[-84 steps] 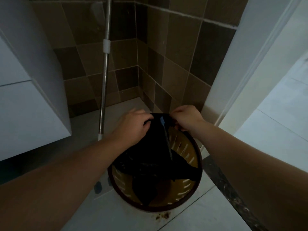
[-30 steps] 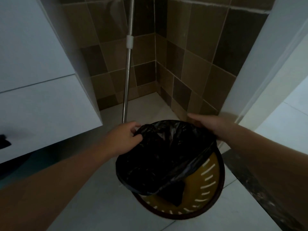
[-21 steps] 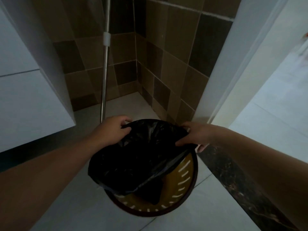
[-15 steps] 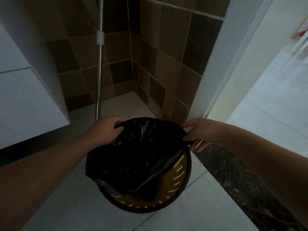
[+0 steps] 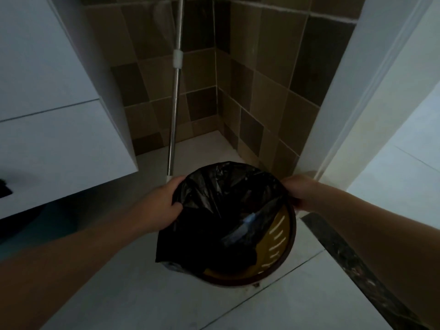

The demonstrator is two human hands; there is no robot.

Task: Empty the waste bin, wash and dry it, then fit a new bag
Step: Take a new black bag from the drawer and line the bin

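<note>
Stretching the black bag (image 5: 221, 210) over the bin (image 5: 284, 256) is the step in hand, as I judge it, and it explains how both hands are placed. The bin stands on the floor (image 5: 119, 294) in the tiled corner, just in front of a metal pole (image 5: 175, 110) and below a white cabinet (image 5: 59, 144). The bag mouth is held wide so that its edge can go over the rim. On the far side and the left side the plastic already covers the rim. On the near right side the yellow inner wall with pale slots is bare, so the bag is not seated there yet.

The left hand (image 5: 162, 206) grips the left edge of the bag, with the thumb pressed into the plastic and the fingers curled behind it. The right hand (image 5: 300, 192) is at the right side of the rim, with its fingers bent down over the edge. It seems to pinch the bag against the rim, but the fingertips are hidden. Both forearms reach forward and down, spread apart, one on each side of the bin.
</note>
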